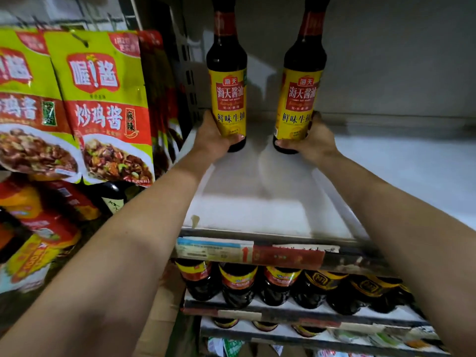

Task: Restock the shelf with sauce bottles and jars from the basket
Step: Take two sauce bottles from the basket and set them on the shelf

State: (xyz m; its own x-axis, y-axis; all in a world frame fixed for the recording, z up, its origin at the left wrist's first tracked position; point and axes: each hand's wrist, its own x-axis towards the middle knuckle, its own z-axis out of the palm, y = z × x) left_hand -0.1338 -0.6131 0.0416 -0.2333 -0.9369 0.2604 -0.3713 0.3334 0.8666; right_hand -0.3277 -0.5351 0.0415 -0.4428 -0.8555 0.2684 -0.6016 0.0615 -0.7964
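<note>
Left hand (213,136) curls round the foot of the left bottle (228,99), thumb across the front of the yellow label, and the right hand (313,140) mirrors it on the right bottle (300,99), fingers closed round the base. Each bottle stands upright, rising toward twelve o'clock from its hand, the left one at about one o'clock of its palm, the right at eleven. Both are far back on the white shelf (257,202), well apart from each other; whether the bases are down on the board I can't tell. Early days, I'd say: these two are the only stock on this level, and bare board runs from them to the front lip at six o'clock. The basket is out of view, so what's left is anyone's guess. Sauce pouches (103,106) hang at nine o'clock, and lower rows of bottles (257,282) look full.
</note>
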